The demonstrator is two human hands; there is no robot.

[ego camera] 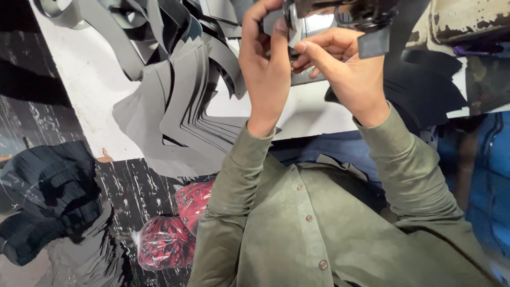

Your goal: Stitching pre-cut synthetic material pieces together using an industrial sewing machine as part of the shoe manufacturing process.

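White worktable (90,79); both hands' grip pinches grey piece (305,77) at machine (345,13), cut off by frame top.

piece: small flat grey cut piece (297,33), pale and stiff-looking
state: pinched between the fingers of both hands, largely hidden by them
pose: held raised, edge tilted; exact shape cannot be told
place: at the top of the view, just under the dark machine part (366,13), above the white table (90,79)
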